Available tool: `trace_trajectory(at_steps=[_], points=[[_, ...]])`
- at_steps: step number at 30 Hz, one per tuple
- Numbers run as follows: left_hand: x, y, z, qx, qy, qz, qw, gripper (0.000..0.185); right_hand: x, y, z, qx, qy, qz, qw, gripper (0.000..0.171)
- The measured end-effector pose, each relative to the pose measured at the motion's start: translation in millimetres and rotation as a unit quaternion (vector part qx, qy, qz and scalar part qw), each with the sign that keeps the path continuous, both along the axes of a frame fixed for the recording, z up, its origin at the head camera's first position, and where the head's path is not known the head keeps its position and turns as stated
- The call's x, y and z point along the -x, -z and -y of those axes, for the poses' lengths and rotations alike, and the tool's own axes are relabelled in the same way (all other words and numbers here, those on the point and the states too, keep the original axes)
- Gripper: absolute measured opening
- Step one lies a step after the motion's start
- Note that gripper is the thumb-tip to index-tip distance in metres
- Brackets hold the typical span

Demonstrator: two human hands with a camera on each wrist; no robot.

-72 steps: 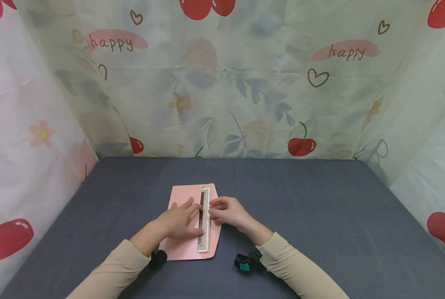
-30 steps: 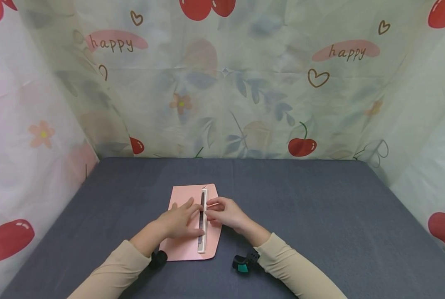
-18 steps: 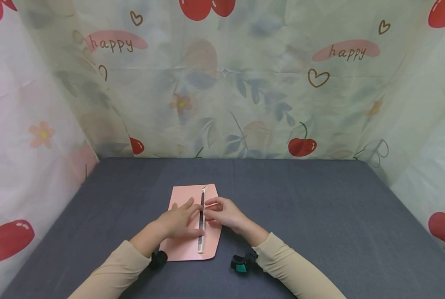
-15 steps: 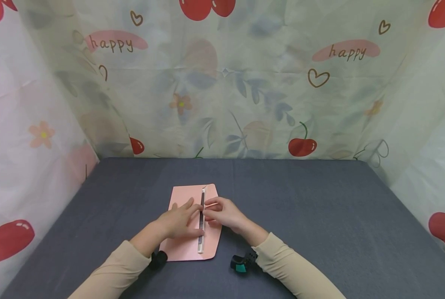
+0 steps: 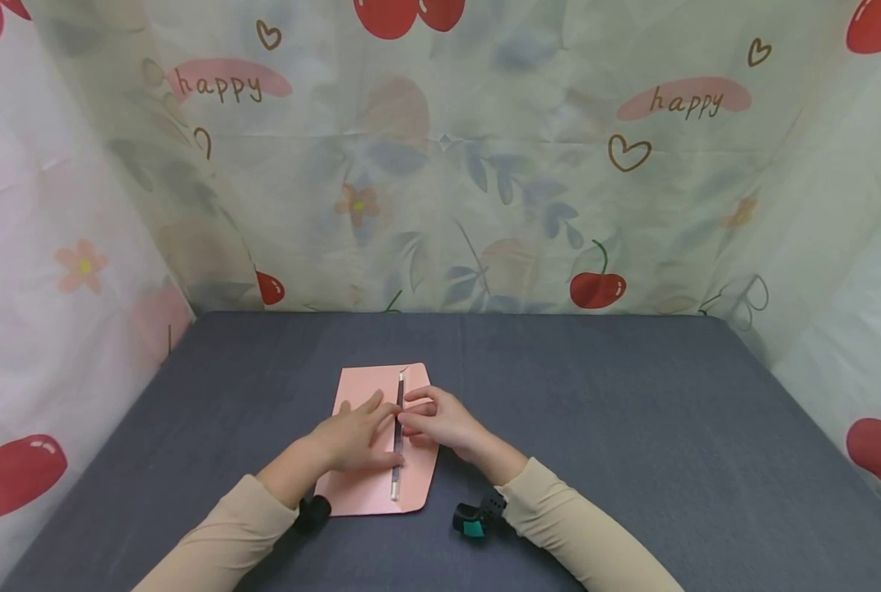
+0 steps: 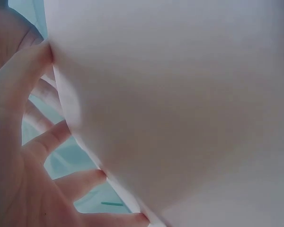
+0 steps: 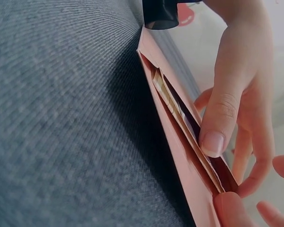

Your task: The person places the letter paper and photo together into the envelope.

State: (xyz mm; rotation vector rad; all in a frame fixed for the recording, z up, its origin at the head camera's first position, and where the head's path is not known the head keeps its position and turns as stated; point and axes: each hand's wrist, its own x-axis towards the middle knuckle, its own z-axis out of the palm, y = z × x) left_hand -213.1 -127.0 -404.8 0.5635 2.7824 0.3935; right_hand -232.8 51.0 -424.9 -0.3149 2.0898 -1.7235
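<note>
A pink envelope (image 5: 359,493) lies on the dark table, its long mouth toward the right. Inside it sits a thick card (image 7: 165,97) whose layered tan edge shows in the mouth; the rest is hidden. My left hand (image 5: 347,440) rests on the envelope with fingers spread. Its thumb (image 7: 213,142) and forefinger hook the upper lip and hold the mouth apart; the left wrist view shows its fingertips against the envelope. From the right, my right hand (image 5: 447,423) reaches to the mouth. One right fingertip (image 7: 229,208) presses the card's edge, while other fingers stand off it.
The dark grey cloth (image 5: 595,427) covers the table on both sides of the envelope. A patterned curtain (image 5: 447,205) hangs behind and along the sides. Black wrist-camera gear (image 5: 477,514) sits below the right wrist, with more (image 5: 312,514) by the left.
The card has slid left into the envelope, its showing white strip shrinking to a thin line. My right hand has followed it slightly left. The left hand has stayed in place.
</note>
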Motion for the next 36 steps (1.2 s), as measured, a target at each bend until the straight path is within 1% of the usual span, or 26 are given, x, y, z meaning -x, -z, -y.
trace_trajectory(at_steps=[9, 18, 25, 32, 36], points=[[-0.7, -1.1, 0.1, 0.000, 0.003, 0.000, 1.0000, 0.071, 1.4, 0.6, 1.9, 0.014, 0.008, 0.022, 1.000, 0.044], [-1.4, -1.5, 0.3, -0.003, 0.010, -0.002, 0.9999, 0.070, 1.1, 1.5, 4.0, 0.021, 0.003, 0.025, 0.999, 0.047], [-1.3, -1.5, 0.9, -0.002, 0.006, 0.001, 1.0000, 0.070, -0.9, 0.2, 4.7, 0.024, -0.003, 0.024, 0.999, 0.045], [-0.5, 0.4, 1.5, -0.005, 0.018, -0.008, 0.9998, 0.070, -0.7, 1.1, 6.4, 0.025, -0.005, 0.024, 0.999, 0.044], [0.2, 1.2, 1.6, -0.005, 0.016, -0.007, 0.9998, 0.071, -0.1, 2.5, 7.2, 0.021, -0.005, 0.026, 0.999, 0.044]])
